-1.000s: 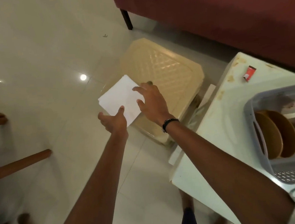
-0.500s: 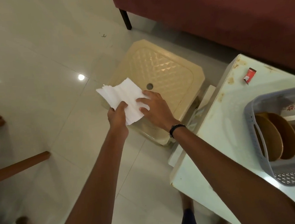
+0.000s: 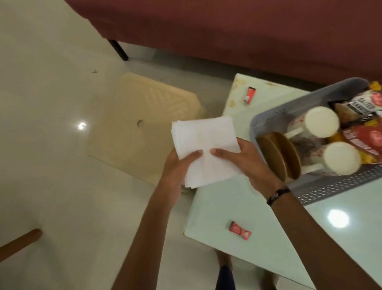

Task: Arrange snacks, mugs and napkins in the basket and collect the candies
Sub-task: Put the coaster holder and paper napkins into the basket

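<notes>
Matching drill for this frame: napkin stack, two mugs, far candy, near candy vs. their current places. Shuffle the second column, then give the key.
1. napkin stack
2. mugs
3. far candy
4. near candy

A. on its side in the basket
B. table corner nearest the sofa
C. held by left hand and right hand
D. table edge closest to the person

Pairs: 1-C, 2-A, 3-B, 4-D

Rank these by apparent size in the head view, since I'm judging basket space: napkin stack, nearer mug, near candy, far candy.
1. napkin stack, though it is held closer to the camera
2. nearer mug
3. near candy
4. far candy, smaller-looking, perhaps only from distance
</notes>
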`<move>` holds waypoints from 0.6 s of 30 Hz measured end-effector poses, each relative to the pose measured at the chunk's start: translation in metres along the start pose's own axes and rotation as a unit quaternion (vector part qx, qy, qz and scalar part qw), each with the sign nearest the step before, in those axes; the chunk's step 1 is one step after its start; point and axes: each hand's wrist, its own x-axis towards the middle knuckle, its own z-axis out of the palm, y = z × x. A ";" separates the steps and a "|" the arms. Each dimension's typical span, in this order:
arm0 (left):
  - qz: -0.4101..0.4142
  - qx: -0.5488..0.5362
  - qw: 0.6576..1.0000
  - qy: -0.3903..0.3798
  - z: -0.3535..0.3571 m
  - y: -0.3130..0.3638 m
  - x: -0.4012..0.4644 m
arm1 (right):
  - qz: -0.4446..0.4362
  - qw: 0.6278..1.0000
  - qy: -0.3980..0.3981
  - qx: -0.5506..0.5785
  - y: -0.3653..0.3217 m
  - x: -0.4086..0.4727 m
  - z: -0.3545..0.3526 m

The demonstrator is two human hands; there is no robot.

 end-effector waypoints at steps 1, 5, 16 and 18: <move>0.020 0.037 0.999 0.025 0.016 -0.009 -0.006 | -0.022 0.998 0.044 -0.038 0.003 -0.013 -0.014; 0.097 0.184 0.976 0.065 0.089 -0.040 -0.042 | -0.091 0.946 0.192 -0.244 0.023 -0.058 -0.062; 0.205 0.294 0.925 0.129 0.203 -0.058 -0.045 | -0.178 0.825 0.257 -0.472 0.030 -0.035 -0.139; 0.202 0.297 0.924 0.134 0.207 -0.058 -0.036 | -0.210 0.820 0.242 -0.475 0.034 -0.029 -0.143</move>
